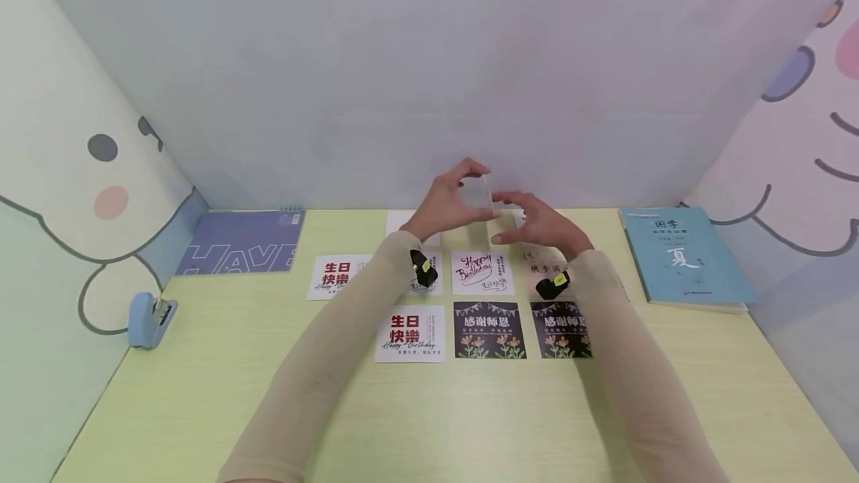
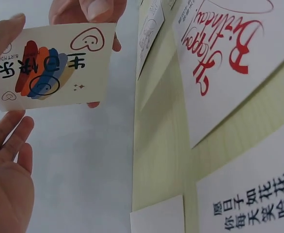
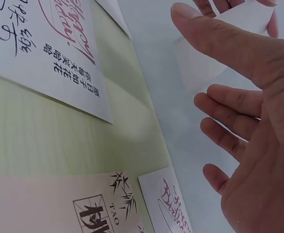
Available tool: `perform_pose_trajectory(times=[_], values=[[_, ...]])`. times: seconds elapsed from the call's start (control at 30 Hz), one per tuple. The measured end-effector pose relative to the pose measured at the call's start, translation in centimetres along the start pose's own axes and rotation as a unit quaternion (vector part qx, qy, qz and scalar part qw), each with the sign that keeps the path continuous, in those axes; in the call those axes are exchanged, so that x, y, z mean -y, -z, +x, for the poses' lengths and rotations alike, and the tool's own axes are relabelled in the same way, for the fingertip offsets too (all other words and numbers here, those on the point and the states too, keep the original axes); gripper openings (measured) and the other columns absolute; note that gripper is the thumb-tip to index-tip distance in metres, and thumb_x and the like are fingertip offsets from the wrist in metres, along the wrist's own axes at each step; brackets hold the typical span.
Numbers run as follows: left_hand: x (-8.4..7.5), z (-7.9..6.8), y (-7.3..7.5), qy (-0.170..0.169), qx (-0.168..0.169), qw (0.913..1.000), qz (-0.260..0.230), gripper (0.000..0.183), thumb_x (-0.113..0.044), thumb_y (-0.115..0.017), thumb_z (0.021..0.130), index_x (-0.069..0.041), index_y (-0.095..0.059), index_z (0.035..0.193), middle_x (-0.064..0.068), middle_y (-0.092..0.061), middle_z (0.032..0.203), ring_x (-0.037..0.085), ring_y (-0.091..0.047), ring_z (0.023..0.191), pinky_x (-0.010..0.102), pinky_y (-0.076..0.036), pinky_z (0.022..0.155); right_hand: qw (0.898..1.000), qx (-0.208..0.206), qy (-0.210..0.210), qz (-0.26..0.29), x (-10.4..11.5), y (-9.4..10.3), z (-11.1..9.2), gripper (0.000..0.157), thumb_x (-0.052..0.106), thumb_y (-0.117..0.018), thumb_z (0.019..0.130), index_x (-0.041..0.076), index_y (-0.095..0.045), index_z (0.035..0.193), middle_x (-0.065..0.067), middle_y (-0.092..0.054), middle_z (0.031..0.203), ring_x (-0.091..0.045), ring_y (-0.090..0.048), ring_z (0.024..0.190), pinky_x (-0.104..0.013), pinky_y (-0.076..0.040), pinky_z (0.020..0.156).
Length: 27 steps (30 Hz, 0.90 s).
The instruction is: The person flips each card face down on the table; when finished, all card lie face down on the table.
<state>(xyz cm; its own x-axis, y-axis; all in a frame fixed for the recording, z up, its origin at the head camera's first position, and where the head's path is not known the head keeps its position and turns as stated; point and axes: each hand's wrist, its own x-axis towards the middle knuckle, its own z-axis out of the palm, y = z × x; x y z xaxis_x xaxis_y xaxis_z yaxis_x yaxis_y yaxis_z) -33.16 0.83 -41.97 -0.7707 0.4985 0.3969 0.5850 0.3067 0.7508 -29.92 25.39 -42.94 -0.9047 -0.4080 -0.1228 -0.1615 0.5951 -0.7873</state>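
Desk (image 1: 416, 423), head view: bright, even, diffuse light
Shadow: soft, along the right sleeve (image 1: 637, 379), lower right
Back wall (image 1: 403, 80): grey-lilac, pinkish toward upper right
Side walls (image 1: 47, 133): splayed, wide-angle look at frame edges
Card print (image 1: 410, 334): smallest lettering soft
Wrist views: dimmer, cooler
Held card (image 3: 205, 63), right-wrist view: pale, low contrast

A pale lavender-grey wall (image 1: 429, 80) spans the upper frame, faintly pinkish toward the upper right. Cartoon-printed side panels flank it: the left panel (image 1: 54, 125) bears a grey oval eye (image 1: 103, 147) and pink cheek (image 1: 110, 202); the right panel (image 1: 798, 155) shows grey curved outlines. Below stretches a pale yellow-green wood-grain tabletop (image 1: 429, 423) under soft, diffuse light.
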Motion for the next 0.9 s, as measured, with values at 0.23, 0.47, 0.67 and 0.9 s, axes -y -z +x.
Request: perform_pose_trajectory(times=[0.23, 0.47, 0.67, 0.9], values=[[0.4, -0.3, 0.6, 0.013, 0.016, 0.9997, -0.012, 0.071, -0.041, -0.097, 0.078, -0.016, -0.059, 0.133, 0.002, -0.063, 0.154, 0.016, -0.054, 0.145, 0.048, -0.045, 0.120, 1.000, -0.002, 0.018, 0.001, -0.1, -0.2, 0.3, 0.082, 0.028, -0.092, 0.086, 0.021, -0.053, 0.158, -0.010, -0.042, 0.168, -0.038, -0.037, 0.156, -0.066, -0.043, 0.119], [0.8, -0.3, 1.7, 0.012, 0.098, 0.9925, 0.072, 0.077, -0.039, -0.097, 0.074, -0.017, -0.054, 0.134, 0.003, -0.057, 0.143, 0.021, -0.049, 0.138, 0.051, -0.040, 0.121, 0.999, -0.017, -0.003, -0.035, -0.6, 0.6, -0.3, 0.086, 0.024, -0.095, 0.081, 0.019, -0.054, 0.156, -0.011, -0.038, 0.167, -0.038, -0.032, 0.156, -0.070, -0.032, 0.124], [0.7, -0.4, 2.3, 0.031, 0.161, 0.9679, 0.190, 0.080, -0.045, -0.094, 0.074, -0.019, -0.062, 0.142, 0.006, -0.056, 0.149, 0.026, -0.040, 0.147, 0.052, -0.032, 0.123, 0.994, -0.010, -0.003, -0.108, -0.3, 0.5, 0.3, 0.091, 0.032, -0.097, 0.077, 0.016, -0.054, 0.155, -0.015, -0.035, 0.170, -0.042, -0.030, 0.155, -0.070, -0.030, 0.124], [1.0, -0.5, 1.2, 0.071, 0.211, 0.9418, 0.251, 0.063, -0.049, -0.090, 0.081, -0.023, -0.072, 0.136, 0.014, -0.055, 0.152, 0.032, -0.037, 0.151, 0.054, -0.026, 0.127, 0.983, -0.007, -0.004, -0.184, -0.2, 0.1, 1.0, 0.096, 0.033, -0.099, 0.074, 0.012, -0.054, 0.156, -0.019, -0.038, 0.167, -0.042, -0.029, 0.155, -0.068, -0.021, 0.123]])
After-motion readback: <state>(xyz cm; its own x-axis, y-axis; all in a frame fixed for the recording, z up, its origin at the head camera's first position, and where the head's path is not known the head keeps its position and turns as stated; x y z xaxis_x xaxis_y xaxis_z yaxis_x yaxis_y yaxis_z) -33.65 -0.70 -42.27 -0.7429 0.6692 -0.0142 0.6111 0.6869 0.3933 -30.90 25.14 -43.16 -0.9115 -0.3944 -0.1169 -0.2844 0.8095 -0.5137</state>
